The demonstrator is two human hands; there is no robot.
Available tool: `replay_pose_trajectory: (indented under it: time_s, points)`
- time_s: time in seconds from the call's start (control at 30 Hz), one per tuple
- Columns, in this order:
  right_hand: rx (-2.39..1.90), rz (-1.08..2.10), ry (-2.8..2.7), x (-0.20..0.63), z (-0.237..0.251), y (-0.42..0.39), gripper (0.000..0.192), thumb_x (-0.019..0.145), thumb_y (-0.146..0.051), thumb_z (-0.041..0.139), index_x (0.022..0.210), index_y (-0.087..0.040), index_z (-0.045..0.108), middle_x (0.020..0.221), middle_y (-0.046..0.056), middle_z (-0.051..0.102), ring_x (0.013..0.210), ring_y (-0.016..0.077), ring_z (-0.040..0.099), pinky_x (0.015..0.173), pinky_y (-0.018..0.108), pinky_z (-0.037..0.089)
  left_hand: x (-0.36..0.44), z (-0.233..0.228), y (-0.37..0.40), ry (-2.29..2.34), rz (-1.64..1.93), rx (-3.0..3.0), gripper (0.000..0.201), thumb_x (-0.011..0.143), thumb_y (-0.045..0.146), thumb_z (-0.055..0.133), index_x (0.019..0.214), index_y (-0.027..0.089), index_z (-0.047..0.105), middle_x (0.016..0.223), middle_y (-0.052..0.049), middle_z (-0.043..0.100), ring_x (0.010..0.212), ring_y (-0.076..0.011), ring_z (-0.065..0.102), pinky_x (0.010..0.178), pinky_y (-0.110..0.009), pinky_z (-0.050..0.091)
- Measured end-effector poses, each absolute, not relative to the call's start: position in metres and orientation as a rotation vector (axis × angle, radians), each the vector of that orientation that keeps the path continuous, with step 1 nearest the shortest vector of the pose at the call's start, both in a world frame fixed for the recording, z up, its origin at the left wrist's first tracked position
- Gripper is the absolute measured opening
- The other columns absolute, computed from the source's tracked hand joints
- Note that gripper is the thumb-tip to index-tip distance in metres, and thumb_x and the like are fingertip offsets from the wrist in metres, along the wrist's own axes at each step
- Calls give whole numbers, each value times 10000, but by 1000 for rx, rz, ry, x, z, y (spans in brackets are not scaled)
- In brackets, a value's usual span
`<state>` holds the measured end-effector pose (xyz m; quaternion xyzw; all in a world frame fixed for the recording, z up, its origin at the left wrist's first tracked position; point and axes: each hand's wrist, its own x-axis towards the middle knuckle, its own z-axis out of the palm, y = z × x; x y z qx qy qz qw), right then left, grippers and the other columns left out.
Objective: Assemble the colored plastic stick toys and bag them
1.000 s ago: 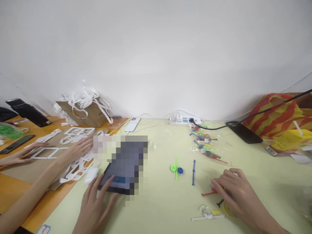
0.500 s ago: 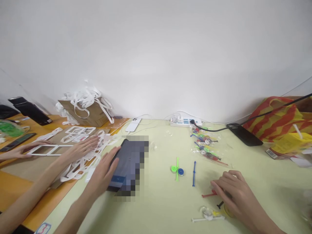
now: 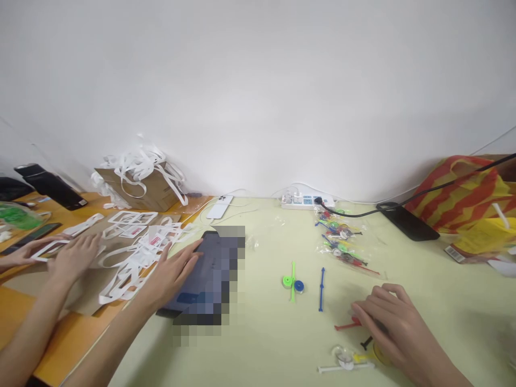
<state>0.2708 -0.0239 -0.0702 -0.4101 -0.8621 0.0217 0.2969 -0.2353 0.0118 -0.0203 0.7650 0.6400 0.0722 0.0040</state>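
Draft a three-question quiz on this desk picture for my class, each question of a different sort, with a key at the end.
1. True or false: the red piece lies nearer the right hand than the blue stick does.

2. Which thing is the left hand at?
A) the black bottle
B) the tablet
C) the white phone

3. Fill in the missing words: the black cable is plugged into the white ____.

Key: 1. True. 2. B. 3. power strip.
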Motion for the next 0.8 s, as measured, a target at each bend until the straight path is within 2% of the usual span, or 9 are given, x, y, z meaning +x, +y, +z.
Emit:
replay_pose_trajectory:
  time_s: [0.1,0.2,0.33,0.47,0.8]
  points:
    - [-1086,66,-2301,272,-70,-24,299,1012,-215,499,718,-210,557,620,-22,570,625,154,503,825,383,331,-239,-30,-34,2060,320,2374,514,1043,374,312,1549,286,314,1376,-36,653,1347,-216,547,1260,-562,68]
    - [-1048,66,-2328,274,-73,-21,282,1008,-230,515,730,-214,556,616,-25,569,610,149,489,831,387,335,-238,-50,-72,2103,482,2400,509,1016,388,369,1521,321,368,1539,-28,493,1490,-270,353,1252,-571,167]
    - [-1015,36,-2323,276,-77,-19,265,1000,-244,531,740,-225,581,607,-28,577,592,149,501,824,382,356,-221,-71,-101,2113,673,2390,473,997,368,398,1465,356,463,1622,-3,351,1534,-306,237,1233,-556,261]
    - [-1016,53,-2316,277,-76,-19,269,1002,-245,525,743,-225,590,609,-30,577,587,147,517,810,373,359,-196,-74,-109,2205,728,2232,455,995,341,399,1431,331,528,1661,-4,254,1552,-335,151,1235,-571,244]
    - [-1034,69,-2308,278,-77,-20,236,998,-224,535,767,-223,585,626,-27,581,609,154,506,820,379,336,-203,-77,-114,2307,656,2214,432,990,345,427,1400,306,558,1660,-39,235,1551,-363,131,1219,-636,211]
